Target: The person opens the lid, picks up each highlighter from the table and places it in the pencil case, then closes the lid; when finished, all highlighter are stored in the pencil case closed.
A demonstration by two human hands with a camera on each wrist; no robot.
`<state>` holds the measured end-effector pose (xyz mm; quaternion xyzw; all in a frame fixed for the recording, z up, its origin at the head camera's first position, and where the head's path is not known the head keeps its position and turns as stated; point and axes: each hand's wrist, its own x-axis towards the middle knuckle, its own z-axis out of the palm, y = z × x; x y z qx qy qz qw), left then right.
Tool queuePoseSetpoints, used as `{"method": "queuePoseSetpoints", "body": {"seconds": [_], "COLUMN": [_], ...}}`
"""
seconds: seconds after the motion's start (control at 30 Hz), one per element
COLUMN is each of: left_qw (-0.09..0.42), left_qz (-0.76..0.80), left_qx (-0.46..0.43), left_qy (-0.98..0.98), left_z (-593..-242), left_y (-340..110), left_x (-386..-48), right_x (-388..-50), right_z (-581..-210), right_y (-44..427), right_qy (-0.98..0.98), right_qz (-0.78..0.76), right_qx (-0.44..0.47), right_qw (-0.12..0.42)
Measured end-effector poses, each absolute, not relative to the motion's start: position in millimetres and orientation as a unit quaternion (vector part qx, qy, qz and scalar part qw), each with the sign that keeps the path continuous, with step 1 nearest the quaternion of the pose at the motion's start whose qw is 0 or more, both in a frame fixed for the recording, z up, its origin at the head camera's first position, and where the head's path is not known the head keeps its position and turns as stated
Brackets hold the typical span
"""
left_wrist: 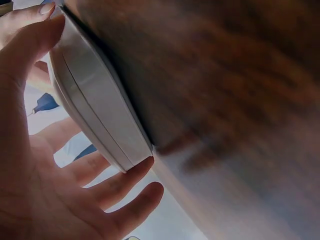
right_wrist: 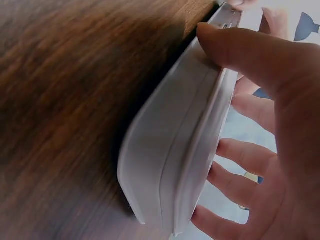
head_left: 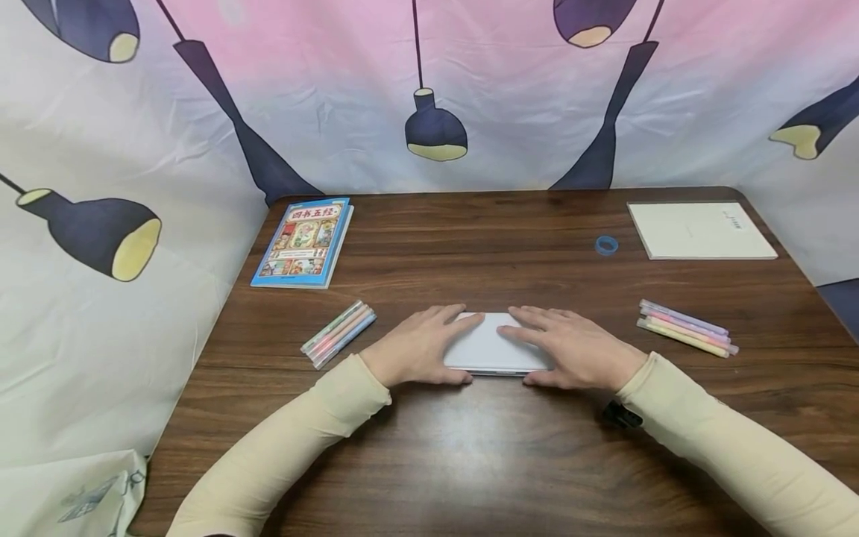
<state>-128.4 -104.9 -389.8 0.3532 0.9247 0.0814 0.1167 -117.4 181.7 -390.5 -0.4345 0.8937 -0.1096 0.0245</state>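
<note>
A flat white case with rounded corners lies in the middle of the table, and a thin seam runs along its side wall. My left hand holds its left end, thumb at the near edge and fingers spread toward the far edge. At the opposite end my right hand holds the case the same way, its thumb against the near side in the right wrist view. The index fingers lie over the top. What is inside the case cannot be seen.
Left of the hands lie several capped pens, with a blue picture-cover book behind them. On the right are several pastel pens, a blue tape ring and a white pad. A printed cloth hangs behind the table.
</note>
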Motion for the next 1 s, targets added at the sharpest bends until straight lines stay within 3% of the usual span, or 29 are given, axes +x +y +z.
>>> {"method": "queuePoseSetpoints", "body": {"seconds": [0.47, 1.0], "left_qw": [0.1, 0.124], "left_qz": [0.07, 0.081], "left_qx": [0.355, 0.345], "left_qy": [0.927, 0.927], "left_z": [-390.6, -389.0], "left_y": [-100.2, -97.3], "left_x": [-129.2, -128.6], "right_x": [-123.2, -131.2], "right_z": [-389.7, -382.0], "right_y": [181.0, 178.6], "right_qy": [0.886, 0.887], "right_qz": [-0.115, -0.123], "right_qx": [-0.449, -0.44], "right_qw": [0.013, 0.066]}}
